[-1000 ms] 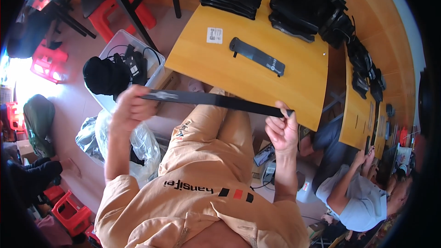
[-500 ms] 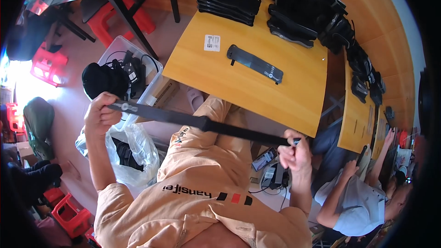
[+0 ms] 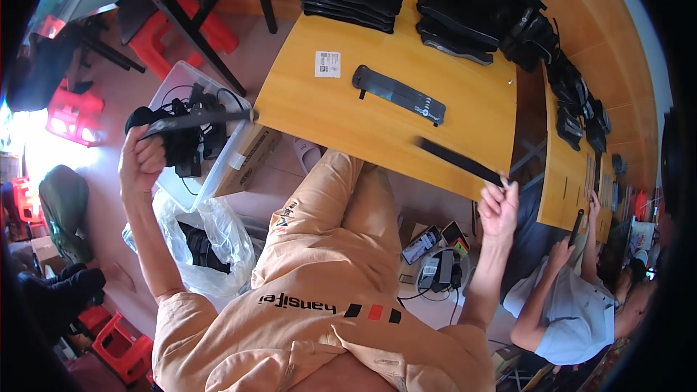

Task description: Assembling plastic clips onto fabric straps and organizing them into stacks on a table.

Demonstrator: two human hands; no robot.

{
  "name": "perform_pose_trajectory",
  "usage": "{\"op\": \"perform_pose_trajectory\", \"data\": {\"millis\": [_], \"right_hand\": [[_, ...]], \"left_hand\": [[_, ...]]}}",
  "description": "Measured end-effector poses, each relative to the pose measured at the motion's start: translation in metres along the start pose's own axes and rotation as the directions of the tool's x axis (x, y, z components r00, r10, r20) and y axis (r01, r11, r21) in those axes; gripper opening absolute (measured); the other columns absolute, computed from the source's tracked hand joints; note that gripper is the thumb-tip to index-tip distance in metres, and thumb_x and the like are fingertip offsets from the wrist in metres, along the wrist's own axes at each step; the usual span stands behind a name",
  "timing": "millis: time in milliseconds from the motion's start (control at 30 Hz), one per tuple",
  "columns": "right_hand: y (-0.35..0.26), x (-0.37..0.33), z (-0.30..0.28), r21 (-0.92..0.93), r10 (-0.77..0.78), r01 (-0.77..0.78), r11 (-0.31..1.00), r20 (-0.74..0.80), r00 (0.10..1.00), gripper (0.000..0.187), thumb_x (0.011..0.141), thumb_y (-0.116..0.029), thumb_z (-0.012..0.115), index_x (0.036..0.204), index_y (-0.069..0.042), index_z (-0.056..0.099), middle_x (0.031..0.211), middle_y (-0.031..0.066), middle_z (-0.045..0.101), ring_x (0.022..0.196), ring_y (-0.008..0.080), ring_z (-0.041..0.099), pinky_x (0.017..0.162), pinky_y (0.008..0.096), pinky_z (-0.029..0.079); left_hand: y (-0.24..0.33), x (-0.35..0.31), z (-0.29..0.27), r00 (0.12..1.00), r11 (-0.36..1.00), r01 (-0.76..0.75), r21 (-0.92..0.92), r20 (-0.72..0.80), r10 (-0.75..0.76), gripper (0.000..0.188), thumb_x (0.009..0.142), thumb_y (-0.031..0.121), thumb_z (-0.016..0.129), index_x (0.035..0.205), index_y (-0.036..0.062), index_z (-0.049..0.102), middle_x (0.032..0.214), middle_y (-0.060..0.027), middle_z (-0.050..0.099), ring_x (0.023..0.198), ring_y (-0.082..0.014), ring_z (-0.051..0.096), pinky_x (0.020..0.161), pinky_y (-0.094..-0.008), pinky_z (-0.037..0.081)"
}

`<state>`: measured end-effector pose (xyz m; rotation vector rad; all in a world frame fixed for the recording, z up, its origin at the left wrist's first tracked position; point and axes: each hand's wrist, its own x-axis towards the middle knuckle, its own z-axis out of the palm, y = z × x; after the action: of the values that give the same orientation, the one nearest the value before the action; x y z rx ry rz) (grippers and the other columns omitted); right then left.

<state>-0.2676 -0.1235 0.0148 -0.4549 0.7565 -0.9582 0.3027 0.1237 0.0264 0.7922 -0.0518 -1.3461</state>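
My left hand [image 3: 141,163] is closed on one end of a dark strap [image 3: 196,120], which sticks out to the right over a plastic bin. My right hand [image 3: 499,207] pinches the end of a second black strap [image 3: 465,162], pointing up and left over the table's front edge. The straps are apart from each other. Between and beyond my hands, a flat dark grey panel [image 3: 399,96] with small tabs rests on the yellow table [image 3: 290,105]. A white printed label [image 3: 327,64] lies left of it.
Stacked black pads [image 3: 352,1] and a heap of black gear [image 3: 479,0] occupy the table's far side. The clear bin [image 3: 190,199] holds cables; a plastic bag [image 3: 218,247] stands below it. A phone [image 3: 421,245] lies beneath the table. At right a co-worker [image 3: 566,312] holds a dark strip.
The single long band stretched between my hands has come apart into two straps. My hands have moved outward and farther apart, the right one also upward.
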Motion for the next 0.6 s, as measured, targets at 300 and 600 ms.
{"op": "perform_pose_trajectory", "data": {"millis": [300,600], "right_hand": [[-0.023,-0.014,0.066,-0.355,0.047,0.079,0.931,0.334,0.942,0.035,0.088,-0.028,0.051,0.061,-0.012,0.036,0.049,-0.0015,0.038,0.032,0.0046,0.034,0.027,0.0217,0.038],[-0.011,-0.029,0.129,-0.706,-0.087,0.597,-0.381,0.67,0.737,0.008,0.076,0.005,0.061,0.076,0.0,0.054,0.063,0.01,0.054,0.054,0.0179,0.058,0.048,0.0242,0.044]], "left_hand": [[-0.07,0.028,0.057,0.989,0.927,-0.137,0.349,0.097,0.109,0.037,0.094,0.034,0.047,0.065,0.0113,0.042,0.057,0.0049,0.032,0.048,-0.0049,0.03,0.041,-0.0207,0.025],[-0.208,0.098,0.081,0.995,0.91,0.028,0.414,-0.096,0.013,0.038,0.095,0.04,0.043,0.082,0.0064,0.056,0.056,0.0018,0.046,0.046,-0.0087,0.046,0.044,-0.0195,0.038]]}}
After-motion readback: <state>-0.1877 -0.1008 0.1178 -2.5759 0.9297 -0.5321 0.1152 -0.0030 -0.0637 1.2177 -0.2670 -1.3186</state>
